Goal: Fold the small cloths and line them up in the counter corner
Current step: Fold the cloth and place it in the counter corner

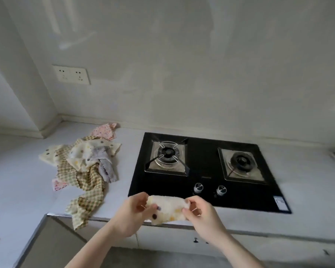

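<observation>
Your left hand (132, 213) and right hand (198, 211) hold a small cream cloth with coloured dots (167, 209) between them, just above the front edge of the counter (17, 171), at about 6 o'clock in the view. Each hand pinches one end of it: your left fingers are closed on the end at 9 o'clock, your right fingers on the end at 3 o'clock, and the cloth hangs bunched and loosely doubled between them, its lower edge dropping past the counter lip. The heap of unfolded cloths (85, 163) lies well apart at 10 o'clock from your hands, left of the black gas hob (205, 171): a brown checked cloth (87, 188) trails from the heap over the counter edge, a grey one (104, 165) and a dotted cream one (81, 153) lie on top, and a pink patterned one (104, 130) sits at the far end, nearest the counter corner (60, 120) at 11 o'clock. The hob's two knobs (198, 187) sit just beyond the held cloth at 12 o'clock.
</observation>
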